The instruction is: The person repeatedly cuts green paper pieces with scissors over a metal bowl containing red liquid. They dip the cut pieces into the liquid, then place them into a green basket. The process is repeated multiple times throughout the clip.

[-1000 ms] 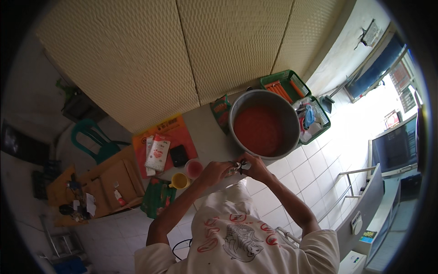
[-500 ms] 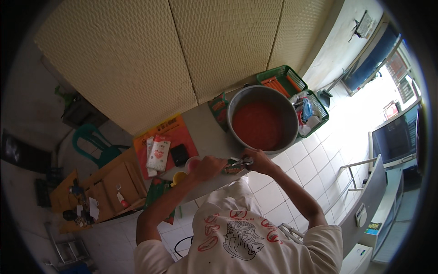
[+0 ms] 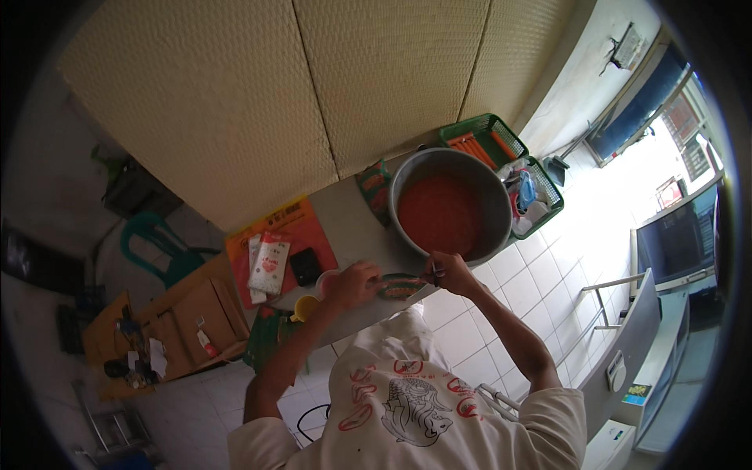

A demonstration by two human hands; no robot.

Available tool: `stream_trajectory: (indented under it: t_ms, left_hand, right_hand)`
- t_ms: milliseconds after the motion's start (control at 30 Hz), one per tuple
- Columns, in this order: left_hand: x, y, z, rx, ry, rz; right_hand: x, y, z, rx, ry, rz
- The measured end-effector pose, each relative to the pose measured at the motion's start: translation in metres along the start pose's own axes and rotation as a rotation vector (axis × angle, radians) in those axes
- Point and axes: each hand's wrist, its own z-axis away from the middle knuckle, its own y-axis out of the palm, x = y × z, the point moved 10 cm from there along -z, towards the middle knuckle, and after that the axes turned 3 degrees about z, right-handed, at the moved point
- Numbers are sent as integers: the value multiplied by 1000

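My left hand (image 3: pixel 352 287) is closed on one end of a small green and red packet (image 3: pixel 399 287), which lies stretched toward the right over the table's near edge. At the packet's other end my right hand (image 3: pixel 453 274) is closed round a pair of silver scissors (image 3: pixel 438 270), mostly hidden by the fingers. Whether the right fingers also pinch the packet is unclear. Just beyond the right hand stands a large grey metal pot (image 3: pixel 502 196) holding red-orange liquid (image 3: pixel 442 215). A pink cup (image 3: pixel 327 280) and a yellow cup (image 3: pixel 305 308) sit beside my left hand.
Green baskets (image 3: pixel 501 125) with orange sticks and mixed items stand past the pot. A similar packet (image 3: pixel 376 188) lies left of it. On an orange-red sheet (image 3: pixel 247 235) lie a white-and-red packet (image 3: pixel 270 265) and a black box (image 3: pixel 305 267). A patterned wall (image 3: pixel 376 86) rises behind.
The scissors have drawn away from the packet and turned back into my right hand. The packet now shows flatter between both hands; my left hand has shifted slightly.
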Motion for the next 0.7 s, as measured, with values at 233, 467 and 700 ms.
stream_trajectory:
  t_ms: [233,467,700]
  left_hand:
    - [21,59,-2,-103,-112,706]
    - [47,78,1,73,-308,716]
    - [19,72,-3,-114,-149,778]
  right_hand:
    - [-11,2,1,124,70,-35]
    - [-11,-18,-14,114,32,-42]
    - [-22,-25,-22,203,-73,-44]
